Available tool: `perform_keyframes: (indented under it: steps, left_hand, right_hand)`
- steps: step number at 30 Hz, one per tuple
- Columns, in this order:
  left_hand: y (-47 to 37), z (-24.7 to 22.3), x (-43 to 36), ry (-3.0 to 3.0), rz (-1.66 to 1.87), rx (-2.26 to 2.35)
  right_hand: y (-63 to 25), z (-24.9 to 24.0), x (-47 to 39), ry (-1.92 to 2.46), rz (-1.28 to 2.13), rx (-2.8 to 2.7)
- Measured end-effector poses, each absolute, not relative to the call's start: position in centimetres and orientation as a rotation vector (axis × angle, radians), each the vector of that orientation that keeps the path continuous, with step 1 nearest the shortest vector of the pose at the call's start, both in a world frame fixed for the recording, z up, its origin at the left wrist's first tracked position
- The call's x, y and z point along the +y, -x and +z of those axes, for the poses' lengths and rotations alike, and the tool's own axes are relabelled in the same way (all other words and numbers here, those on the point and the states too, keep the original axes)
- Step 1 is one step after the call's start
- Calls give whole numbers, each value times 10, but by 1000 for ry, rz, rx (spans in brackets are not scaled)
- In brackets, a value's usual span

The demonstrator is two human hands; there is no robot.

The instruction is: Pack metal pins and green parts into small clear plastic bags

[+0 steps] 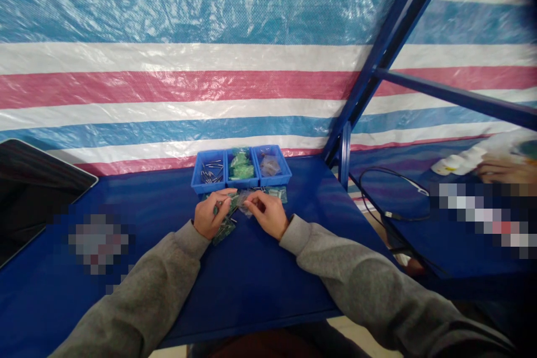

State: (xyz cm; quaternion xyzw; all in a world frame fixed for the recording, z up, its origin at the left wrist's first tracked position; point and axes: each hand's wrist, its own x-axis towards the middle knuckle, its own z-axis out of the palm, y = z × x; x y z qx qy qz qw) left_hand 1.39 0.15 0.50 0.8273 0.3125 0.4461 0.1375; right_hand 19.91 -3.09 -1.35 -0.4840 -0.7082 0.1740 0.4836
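Note:
A small clear plastic bag [244,200] shows between my two hands, just in front of the blue bins. My right hand [268,213] pinches it between thumb and fingers. My left hand [212,213] is closed beside the bag, thumb against fingers; what it grips is too small to tell. Under and around the hands lie green packets [225,230] with thin metal pieces near them. Another green packet [277,194] lies behind my right hand, against the bins.
Three joined blue bins hold thin metal pins [212,173], green packets [242,166] and clear bags [269,166]. A dark screen [37,196] stands left on the blue table [251,291]. At right are a blue metal frame [364,84], a black cable [377,212] and white bottles [457,162].

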Motion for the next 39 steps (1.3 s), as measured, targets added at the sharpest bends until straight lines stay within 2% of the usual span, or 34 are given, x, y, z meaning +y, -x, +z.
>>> perform_keyframes:
  steps: [14, 26, 31, 39]
  left_hand:
    - [-13, 4, 0, -2446, 1267, 1095]
    - [-13, 2, 7, -2559, 1394, 926]
    - [-11, -1, 8, -2550, 1312, 799]
    - [-13, -7, 9, -2474, 1193, 889]
  right_hand:
    - [-199, -16, -31, 1195, 412, -1722]
    - [-199, -13, -32, 1191, 409, -1719]
    - [-199, -12, -32, 1182, 407, -1725]
    - [-200, -14, -31, 1128, 431, -1751]
